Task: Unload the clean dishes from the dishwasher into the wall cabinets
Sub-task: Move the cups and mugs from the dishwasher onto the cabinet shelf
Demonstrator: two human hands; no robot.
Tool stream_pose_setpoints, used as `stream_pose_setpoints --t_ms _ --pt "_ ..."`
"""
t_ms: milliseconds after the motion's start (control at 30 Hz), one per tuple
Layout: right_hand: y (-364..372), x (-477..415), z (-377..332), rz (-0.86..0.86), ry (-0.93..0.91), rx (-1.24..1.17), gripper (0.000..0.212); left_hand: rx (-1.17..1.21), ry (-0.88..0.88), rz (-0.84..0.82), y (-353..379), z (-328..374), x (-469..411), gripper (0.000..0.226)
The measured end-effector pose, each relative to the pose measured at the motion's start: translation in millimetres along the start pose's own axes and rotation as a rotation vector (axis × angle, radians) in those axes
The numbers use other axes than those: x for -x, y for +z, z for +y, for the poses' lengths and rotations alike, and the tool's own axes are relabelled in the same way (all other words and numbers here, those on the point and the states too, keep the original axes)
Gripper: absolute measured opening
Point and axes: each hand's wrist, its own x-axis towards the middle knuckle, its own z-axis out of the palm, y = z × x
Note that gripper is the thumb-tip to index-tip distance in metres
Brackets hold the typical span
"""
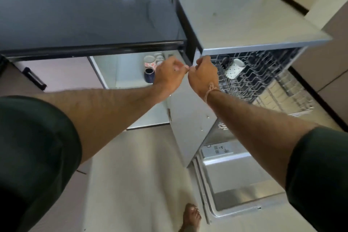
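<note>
Since both the left hand (169, 75) and right hand (204, 75) look loosely curled on nothing, that white cup (234, 68) left lying in the dishwasher's upper rack (263, 73) could easily snag the wires if yanked out.

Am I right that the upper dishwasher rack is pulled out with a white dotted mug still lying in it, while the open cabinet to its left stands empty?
Not quite: the cabinet is not empty. The head view shows a dark blue cup and a white mug with red flowers inside it, with more pale cups behind. The rest holds: the upper rack is pulled out and the white dotted mug lies in it.
</note>
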Motion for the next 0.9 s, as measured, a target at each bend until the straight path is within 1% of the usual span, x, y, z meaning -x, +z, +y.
stream_pose_setpoints --t_ms 67,133,200,267,367,433,567,633,733,833,900 --pt "-27 -7 12 0.036 0.024 0.048 0.018 -0.029 0.051 -0.025 13 25 -3 0.011" --pt "-48 -16 31 0.048 0.069 0.082 0.016 -0.064 0.103 -0.095 29 45 -5 0.009" --pt "-66 -25 55 0.026 0.113 0.115 0.016 -0.155 0.186 -0.219 49 57 -8 0.009" --pt "-78 -35 82 -0.006 0.152 0.127 0.014 -0.298 0.238 -0.363 75 63 -14 0.011" --pt "-87 -55 124 -0.057 0.210 0.147 0.015 -0.479 0.209 -0.546 116 64 -30 0.020" --pt "-88 -73 152 -0.086 0.228 0.134 0.017 -0.522 0.147 -0.616 143 61 -44 0.029" --pt "-83 -120 202 -0.126 0.227 0.118 0.019 -0.543 0.030 -0.651 199 48 -78 0.039" --pt "-80 -146 226 -0.142 0.225 0.099 0.023 -0.556 -0.017 -0.640 229 39 -98 0.042" --pt "-70 -186 262 -0.184 0.243 0.079 0.030 -0.539 -0.087 -0.579 271 25 -128 0.049" --pt "-59 -225 295 -0.228 0.226 0.108 0.043 -0.501 -0.084 -0.511 306 14 -158 0.047" --pt "-52 -250 314 -0.243 0.228 0.121 0.051 -0.392 -0.126 -0.457 329 6 -174 0.052"
